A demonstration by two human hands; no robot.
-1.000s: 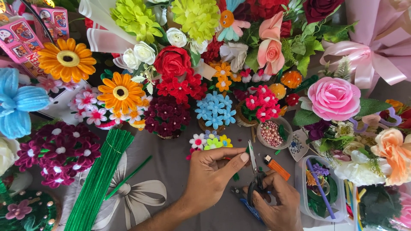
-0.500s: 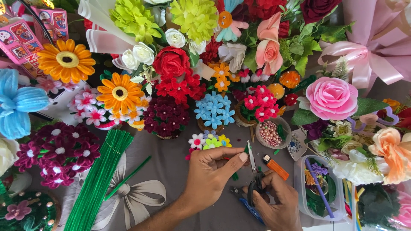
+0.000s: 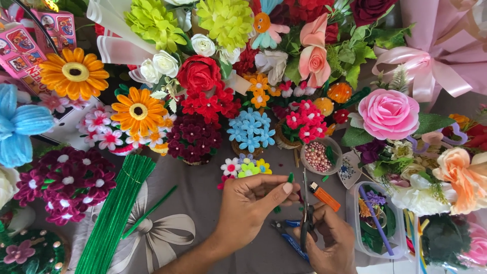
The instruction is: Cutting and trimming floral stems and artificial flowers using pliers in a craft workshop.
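1. green chenille stems [image 3: 115,213] lie in a long bundle at the left, running from near-left up toward far-right, well apart from both hands.
2. one loose green stem [image 3: 150,211] lies just right of the bundle on the grey cloth [image 3: 203,203], slanted the same way.
3. left hand [image 3: 248,205] sits at the centre, thumb and forefinger pressed together on a short green stem piece [image 3: 290,178]; the other fingers curl loosely beneath.
4. that piece stands nearly upright, its long axis running near to far, its tip showing just above the fingertips.
5. right hand [image 3: 327,241] lies just right and nearer, fingers closed round a thin dark tool [image 3: 306,213] that points far, its tip close beside the green piece.
6. blue-handled pliers [image 3: 289,236] rest on the cloth between the two hands.
7. an orange lighter [image 3: 324,195] lies just right of the tool, and a clear tub [image 3: 375,223] stands farther right.
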